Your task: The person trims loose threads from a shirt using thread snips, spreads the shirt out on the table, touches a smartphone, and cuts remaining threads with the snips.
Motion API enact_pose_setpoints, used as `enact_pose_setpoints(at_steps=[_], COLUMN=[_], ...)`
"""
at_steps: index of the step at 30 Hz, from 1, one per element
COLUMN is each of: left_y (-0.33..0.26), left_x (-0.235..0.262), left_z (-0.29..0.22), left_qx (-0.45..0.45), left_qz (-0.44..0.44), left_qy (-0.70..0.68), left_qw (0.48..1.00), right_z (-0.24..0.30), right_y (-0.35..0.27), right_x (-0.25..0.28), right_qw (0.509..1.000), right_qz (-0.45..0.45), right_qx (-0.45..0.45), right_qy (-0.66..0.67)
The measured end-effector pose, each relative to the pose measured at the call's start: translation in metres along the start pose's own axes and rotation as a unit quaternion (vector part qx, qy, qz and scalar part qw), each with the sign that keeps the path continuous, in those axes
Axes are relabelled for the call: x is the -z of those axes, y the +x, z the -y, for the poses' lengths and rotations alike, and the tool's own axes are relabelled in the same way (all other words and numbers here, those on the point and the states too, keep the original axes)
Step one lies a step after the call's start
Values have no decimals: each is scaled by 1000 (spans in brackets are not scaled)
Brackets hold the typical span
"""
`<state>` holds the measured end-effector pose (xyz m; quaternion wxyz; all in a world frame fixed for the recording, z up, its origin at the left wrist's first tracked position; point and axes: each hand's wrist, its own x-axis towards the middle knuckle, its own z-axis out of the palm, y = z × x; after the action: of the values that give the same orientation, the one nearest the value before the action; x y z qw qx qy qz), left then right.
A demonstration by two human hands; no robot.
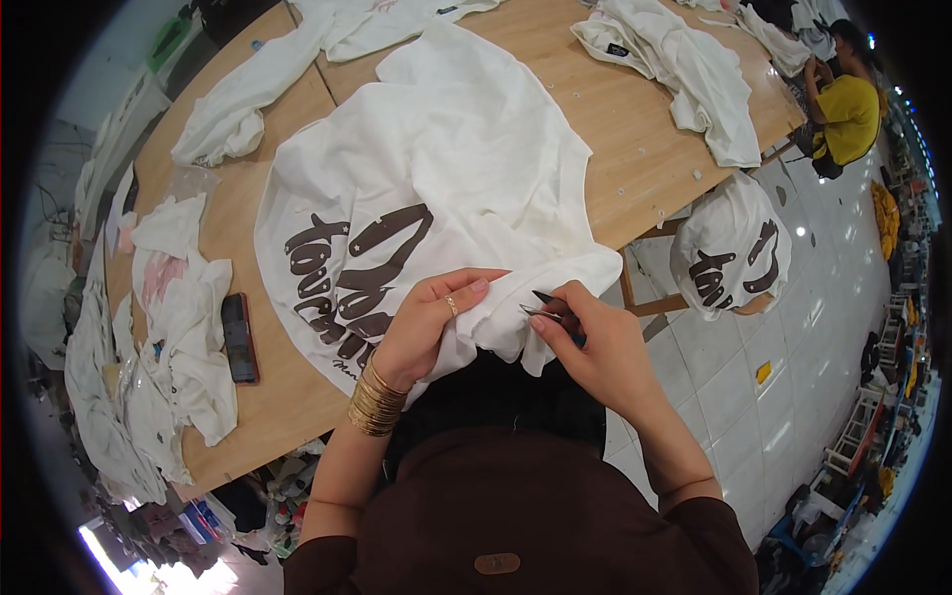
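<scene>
A white shirt (446,169) with a dark brown print lies spread over the wooden table (635,129), its lower edge hanging toward me. My left hand (426,322), with a ring and several gold bangles at the wrist, pinches a fold of the shirt's hem. My right hand (595,342) holds small dark thread snips (545,305) with the tip against the same fold of fabric. The two hands are close together at the table's near edge.
A dark phone (239,337) lies on the table at the left beside piles of white cloth (178,357). More white garments (684,69) lie at the far side. A printed white garment (734,248) drapes a stool at the right. A person in yellow (848,114) sits at the far right.
</scene>
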<state>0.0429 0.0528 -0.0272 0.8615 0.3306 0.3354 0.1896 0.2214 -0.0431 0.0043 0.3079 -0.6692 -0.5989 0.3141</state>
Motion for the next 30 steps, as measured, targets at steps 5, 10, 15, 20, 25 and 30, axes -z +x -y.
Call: enact_pose_setpoints(at_steps=[5, 10, 15, 20, 25, 30], left_y=[1, 1, 2, 5, 5, 3], left_x=[1, 1, 0, 2, 2, 0], left_z=[0, 1, 1, 2, 2, 2], left_qx=[8, -3, -22, -24, -22, -45], left_qz=[12, 26, 23, 4, 6, -4], left_qy=[-42, -45, -33, -55, -68, -13], left_qw=[999, 999, 999, 998, 997, 999], right_z=[1, 1, 4, 14, 3, 16], right_y=[0, -3, -13, -14, -15, -12], right_x=[-1, -5, -9, -7, -12, 1], right_qw=[1000, 1000, 998, 988, 990, 990], right_qz=[5, -13, 41, 145, 60, 124], right_qx=[-15, 13, 49, 25, 114, -31], right_qy=[22, 25, -16, -49, -54, -65])
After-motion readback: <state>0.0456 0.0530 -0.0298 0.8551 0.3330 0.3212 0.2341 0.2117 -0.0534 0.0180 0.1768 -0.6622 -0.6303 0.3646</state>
